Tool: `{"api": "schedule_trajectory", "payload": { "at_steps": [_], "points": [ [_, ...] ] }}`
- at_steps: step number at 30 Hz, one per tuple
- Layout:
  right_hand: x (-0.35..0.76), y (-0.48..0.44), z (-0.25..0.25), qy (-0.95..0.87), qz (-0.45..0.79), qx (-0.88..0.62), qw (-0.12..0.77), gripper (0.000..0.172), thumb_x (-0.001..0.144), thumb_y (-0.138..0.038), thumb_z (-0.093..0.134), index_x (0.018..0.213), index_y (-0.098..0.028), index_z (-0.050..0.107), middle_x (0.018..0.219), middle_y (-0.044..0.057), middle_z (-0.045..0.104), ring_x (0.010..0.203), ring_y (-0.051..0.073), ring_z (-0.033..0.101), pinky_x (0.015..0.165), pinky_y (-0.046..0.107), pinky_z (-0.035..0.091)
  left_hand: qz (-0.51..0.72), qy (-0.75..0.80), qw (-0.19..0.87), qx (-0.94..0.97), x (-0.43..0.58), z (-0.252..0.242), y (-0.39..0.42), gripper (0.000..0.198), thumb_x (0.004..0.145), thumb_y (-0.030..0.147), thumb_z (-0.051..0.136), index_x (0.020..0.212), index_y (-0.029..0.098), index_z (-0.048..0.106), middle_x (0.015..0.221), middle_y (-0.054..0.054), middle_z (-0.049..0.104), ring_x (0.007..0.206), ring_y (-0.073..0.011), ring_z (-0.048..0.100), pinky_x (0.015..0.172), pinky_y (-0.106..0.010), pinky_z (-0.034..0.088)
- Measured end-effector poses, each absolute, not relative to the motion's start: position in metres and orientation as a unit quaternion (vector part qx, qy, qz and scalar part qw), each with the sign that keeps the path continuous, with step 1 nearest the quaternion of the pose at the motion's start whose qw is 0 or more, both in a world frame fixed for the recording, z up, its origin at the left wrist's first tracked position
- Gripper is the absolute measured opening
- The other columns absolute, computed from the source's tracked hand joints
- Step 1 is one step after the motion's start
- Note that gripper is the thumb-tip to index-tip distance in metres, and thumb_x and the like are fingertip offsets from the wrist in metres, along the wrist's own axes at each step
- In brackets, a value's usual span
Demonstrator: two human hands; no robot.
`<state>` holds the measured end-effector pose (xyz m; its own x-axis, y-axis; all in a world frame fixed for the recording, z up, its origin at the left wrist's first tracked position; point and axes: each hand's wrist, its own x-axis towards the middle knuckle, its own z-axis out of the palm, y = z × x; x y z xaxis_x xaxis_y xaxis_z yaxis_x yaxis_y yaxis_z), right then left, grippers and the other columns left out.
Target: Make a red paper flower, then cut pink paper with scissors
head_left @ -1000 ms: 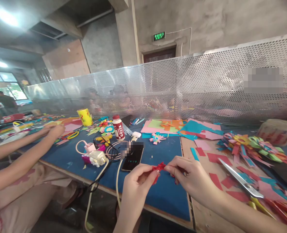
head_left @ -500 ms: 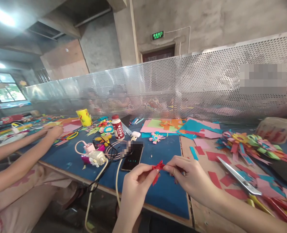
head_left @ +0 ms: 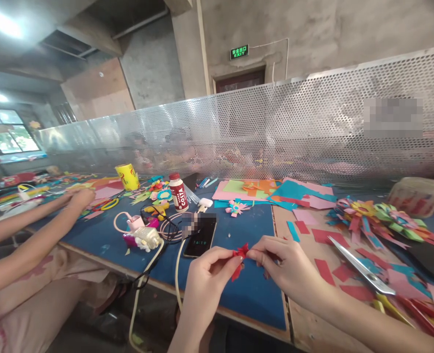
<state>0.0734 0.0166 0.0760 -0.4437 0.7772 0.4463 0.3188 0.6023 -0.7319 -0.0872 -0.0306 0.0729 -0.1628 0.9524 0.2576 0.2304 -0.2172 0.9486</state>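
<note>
Between my hands, above the blue tabletop [head_left: 253,299], is a small red paper flower [head_left: 241,251] with folded petals. My left hand [head_left: 213,269] pinches it between thumb and fingers from the left. From the right, the thumb and fingertips of my right hand [head_left: 281,257] are pinched together at a petal's edge. Fingers cover part of the flower. A phone [head_left: 201,238] with its screen lit lies just beyond my left hand. Red paper pieces [head_left: 325,272] and open scissors [head_left: 362,267] lie to the right of my right hand.
A power strip [head_left: 143,239] with tangled cables and a red-capped bottle [head_left: 178,192] stand left of the phone. Finished paper flowers [head_left: 367,211] lie at right, paper sheets [head_left: 301,193] at the back. A perforated metal screen [head_left: 239,132] borders the table. Another person's arms [head_left: 44,225] reach in at left.
Both hands keep nearly the same place. The red flower has shifted slightly to the right and turned a little in my left fingers.
</note>
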Motion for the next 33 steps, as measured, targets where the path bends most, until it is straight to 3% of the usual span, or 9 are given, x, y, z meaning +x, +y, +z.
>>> {"api": "schedule_trajectory", "payload": {
  "at_steps": [14, 33],
  "points": [
    [0.075, 0.017, 0.078, -0.817, 0.271, -0.329, 0.389, 0.023, 0.088, -0.023, 0.05, 0.067, -0.02, 0.059, 0.066, -0.001, 0.059, 0.056, 0.01, 0.055, 0.054, 0.021, 0.042, 0.582, 0.534, 0.364, 0.492, -0.079, 0.075, -0.032, 0.02, 0.068, 0.035, 0.068, 0.066, 0.015, 0.069, 0.056, -0.002, 0.064, 0.055, -0.0152, 0.059, 0.054, -0.022, 0.046],
    [0.073, 0.02, 0.067, -0.804, 0.278, -0.32, 0.417, 0.023, 0.088, -0.028, 0.05, 0.071, -0.018, 0.062, 0.065, 0.001, 0.056, 0.056, 0.012, 0.054, 0.048, 0.021, 0.045, 0.535, 0.522, 0.39, 0.538, -0.086, 0.076, -0.029, 0.02, 0.074, 0.035, 0.064, 0.075, 0.015, 0.068, 0.071, -0.003, 0.067, 0.067, -0.0165, 0.063, 0.059, -0.022, 0.048]
  ]
}}
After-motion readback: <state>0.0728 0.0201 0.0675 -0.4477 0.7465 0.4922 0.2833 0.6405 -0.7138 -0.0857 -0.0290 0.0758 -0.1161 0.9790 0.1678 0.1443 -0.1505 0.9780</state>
